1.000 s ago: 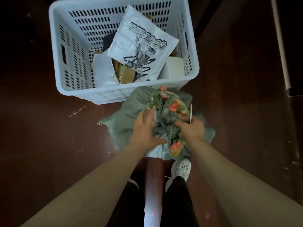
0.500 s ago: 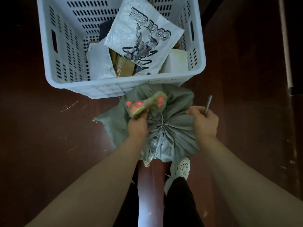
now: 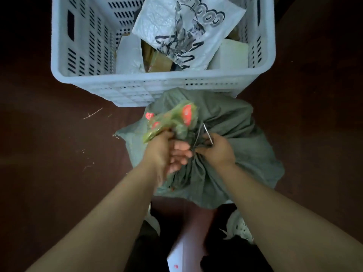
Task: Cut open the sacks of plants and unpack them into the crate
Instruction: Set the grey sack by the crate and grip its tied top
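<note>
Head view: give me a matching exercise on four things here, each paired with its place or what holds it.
Things:
1. crate
2. sack
3. green-and-red wrap
4. blade

Places:
A. gripped by the left hand
B. held in the right hand, at the sack's tied neck
C. on the floor, just in front of the crate
D. holds a printed white bag

Pairs: 1-D, 2-C, 3-A, 4-B
</note>
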A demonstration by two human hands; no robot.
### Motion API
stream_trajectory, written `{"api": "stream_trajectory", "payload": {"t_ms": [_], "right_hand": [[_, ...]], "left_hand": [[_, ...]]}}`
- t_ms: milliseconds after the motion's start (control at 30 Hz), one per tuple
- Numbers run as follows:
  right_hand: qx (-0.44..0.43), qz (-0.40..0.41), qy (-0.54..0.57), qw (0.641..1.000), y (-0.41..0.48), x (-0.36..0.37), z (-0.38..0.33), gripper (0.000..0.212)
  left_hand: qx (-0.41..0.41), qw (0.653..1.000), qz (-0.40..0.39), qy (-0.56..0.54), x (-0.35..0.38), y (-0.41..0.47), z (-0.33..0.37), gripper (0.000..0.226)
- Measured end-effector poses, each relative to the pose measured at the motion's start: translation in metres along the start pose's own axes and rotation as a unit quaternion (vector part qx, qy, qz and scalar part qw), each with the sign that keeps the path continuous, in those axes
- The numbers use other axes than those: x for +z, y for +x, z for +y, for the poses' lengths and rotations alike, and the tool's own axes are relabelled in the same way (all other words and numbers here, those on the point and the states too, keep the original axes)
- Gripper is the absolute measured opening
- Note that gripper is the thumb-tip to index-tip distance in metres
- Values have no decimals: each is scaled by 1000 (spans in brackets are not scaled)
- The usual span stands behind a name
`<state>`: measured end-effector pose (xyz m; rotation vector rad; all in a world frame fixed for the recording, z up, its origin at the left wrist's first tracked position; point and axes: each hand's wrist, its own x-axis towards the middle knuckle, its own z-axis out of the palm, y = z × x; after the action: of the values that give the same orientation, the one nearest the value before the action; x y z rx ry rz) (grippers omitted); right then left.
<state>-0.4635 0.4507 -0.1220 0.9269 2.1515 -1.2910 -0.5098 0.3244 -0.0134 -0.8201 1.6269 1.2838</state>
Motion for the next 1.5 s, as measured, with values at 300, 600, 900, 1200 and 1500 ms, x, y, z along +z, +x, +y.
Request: {"api": "stream_trajectory", "payload": {"t_ms": [300,600,900,1200,1500], "right_hand": [[-31,117,295,948,19,-3,9,21],[-113,99,184,971,75,7,-3,26],[-125,16,-190,974,114,-14,-47,10],[-84,-175,199,961,91,-55,-40,15],[-166,-181,315,917,72,-61,-33,21]], "left_hand": [[276,668,111,682,8,79,-46,120],[366,632,252,635,-11,146,-43,127],[302,686,177,637,5,144,10,121],[394,789,166,441,-2,107,42,28],[550,764,269,203,2,95,38,13]]}}
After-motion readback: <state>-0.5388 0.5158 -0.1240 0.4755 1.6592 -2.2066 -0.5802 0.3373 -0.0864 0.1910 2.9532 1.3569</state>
